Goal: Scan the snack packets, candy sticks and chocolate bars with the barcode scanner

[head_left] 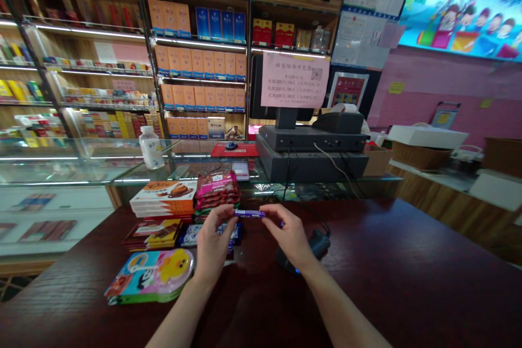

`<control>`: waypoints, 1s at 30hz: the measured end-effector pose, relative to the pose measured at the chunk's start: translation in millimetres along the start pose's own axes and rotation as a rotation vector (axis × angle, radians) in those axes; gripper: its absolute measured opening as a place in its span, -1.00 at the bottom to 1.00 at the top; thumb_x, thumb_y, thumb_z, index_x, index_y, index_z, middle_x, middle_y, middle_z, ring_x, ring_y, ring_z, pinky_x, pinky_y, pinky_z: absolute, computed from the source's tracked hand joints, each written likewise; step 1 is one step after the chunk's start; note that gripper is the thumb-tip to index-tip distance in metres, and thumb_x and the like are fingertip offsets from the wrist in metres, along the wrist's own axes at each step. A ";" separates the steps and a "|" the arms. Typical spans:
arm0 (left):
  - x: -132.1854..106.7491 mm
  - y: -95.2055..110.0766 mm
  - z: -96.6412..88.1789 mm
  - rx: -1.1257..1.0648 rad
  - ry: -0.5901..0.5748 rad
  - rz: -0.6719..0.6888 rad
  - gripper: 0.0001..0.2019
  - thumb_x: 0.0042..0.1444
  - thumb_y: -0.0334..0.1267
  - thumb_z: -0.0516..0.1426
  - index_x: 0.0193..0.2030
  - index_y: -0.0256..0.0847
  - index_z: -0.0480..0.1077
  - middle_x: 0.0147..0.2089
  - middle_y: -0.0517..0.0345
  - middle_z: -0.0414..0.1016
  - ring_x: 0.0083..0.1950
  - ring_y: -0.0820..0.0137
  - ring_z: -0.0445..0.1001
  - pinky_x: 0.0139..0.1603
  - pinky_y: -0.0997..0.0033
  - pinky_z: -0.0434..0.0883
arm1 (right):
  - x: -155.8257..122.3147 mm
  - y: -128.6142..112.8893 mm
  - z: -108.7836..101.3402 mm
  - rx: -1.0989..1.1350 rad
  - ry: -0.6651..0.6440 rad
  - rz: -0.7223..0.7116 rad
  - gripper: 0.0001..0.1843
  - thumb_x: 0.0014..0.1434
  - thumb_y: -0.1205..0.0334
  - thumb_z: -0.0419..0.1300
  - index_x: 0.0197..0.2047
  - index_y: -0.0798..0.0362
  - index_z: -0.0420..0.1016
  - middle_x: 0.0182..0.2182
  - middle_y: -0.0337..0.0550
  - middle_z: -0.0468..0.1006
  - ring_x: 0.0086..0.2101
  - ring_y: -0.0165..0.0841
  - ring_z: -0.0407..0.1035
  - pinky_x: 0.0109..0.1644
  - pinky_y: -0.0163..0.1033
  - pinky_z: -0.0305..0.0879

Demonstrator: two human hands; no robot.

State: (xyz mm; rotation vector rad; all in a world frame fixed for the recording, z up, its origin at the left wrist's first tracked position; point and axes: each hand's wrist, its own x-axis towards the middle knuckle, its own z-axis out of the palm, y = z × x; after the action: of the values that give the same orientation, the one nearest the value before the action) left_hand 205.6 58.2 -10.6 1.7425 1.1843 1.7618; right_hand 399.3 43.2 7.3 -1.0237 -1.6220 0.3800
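Between my two hands is a small, thin purple packet (249, 213), raised above the dark wooden counter and seen edge-on. My left hand (215, 239) pinches its left end, and my right hand (290, 234) pinches the right end. Beyond and left of my left hand lie blue-and-white packets (191, 235), partly hidden by that hand. Stacked nearby are chocolate bars in brown and yellow wrappers (153, 232), white-and-orange boxes (163, 198) and pink-and-red packets (218, 187). A colourful pack with a yellow duck (153, 274) rests left of my left wrist. A black barcode scanner (320, 244) sits behind my right wrist.
Behind the wooden counter (387, 283) runs a glass display case (81, 166) with a white bottle (151, 147) on it. A cash register (314, 152) with a trailing cable stands at the back. Shelves of boxed goods (199, 62) line the wall.
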 end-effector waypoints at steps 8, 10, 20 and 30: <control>-2.5 -1.7 0.0 0.013 -0.006 0.037 -0.79 0.19 -0.17 0.19 -0.06 -0.15 0.43 -0.15 0.12 0.61 -0.13 0.36 0.61 -0.02 0.31 0.53 | -0.6 0.5 -1.6 -0.054 -0.021 -0.081 -0.77 0.22 0.33 0.20 -0.08 -0.07 0.57 -0.13 -0.17 0.64 -0.08 -0.27 0.52 0.07 -0.17 0.40; -2.7 -2.6 -0.7 0.034 -0.007 0.051 -0.80 0.20 -0.18 0.18 -0.07 -0.15 0.45 -0.15 0.12 0.61 -0.13 0.36 0.60 -0.02 0.31 0.52 | -0.7 0.4 -1.8 -0.058 -0.030 -0.105 -0.78 0.23 0.33 0.20 -0.08 -0.07 0.57 -0.14 -0.17 0.63 -0.09 -0.28 0.52 0.06 -0.18 0.41; -0.7 1.7 -3.6 0.109 -0.059 0.091 -0.80 0.21 -0.14 0.16 -0.10 -0.12 0.50 -0.14 0.12 0.62 -0.12 0.34 0.60 -0.01 0.31 0.51 | 0.7 -2.0 -5.8 -0.066 -0.007 -0.181 -0.82 0.25 0.35 0.18 -0.14 -0.06 0.55 -0.17 -0.15 0.62 -0.11 -0.27 0.52 0.04 -0.16 0.43; -0.9 9.3 -4.4 0.055 -0.191 0.014 -0.76 0.15 -0.10 0.19 -0.09 -0.11 0.53 -0.18 0.16 0.65 -0.16 0.34 0.62 -0.09 0.38 0.52 | 2.4 3.7 -10.5 -0.092 -0.015 -0.195 -0.82 0.26 0.36 0.16 -0.15 -0.06 0.54 -0.13 -0.13 0.63 -0.08 -0.25 0.52 0.08 -0.12 0.44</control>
State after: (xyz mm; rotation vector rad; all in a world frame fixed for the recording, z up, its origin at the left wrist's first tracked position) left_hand 204.2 50.9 -3.4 1.9068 1.1517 1.5437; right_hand 410.3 44.4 9.6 -0.9219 -1.7488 0.1834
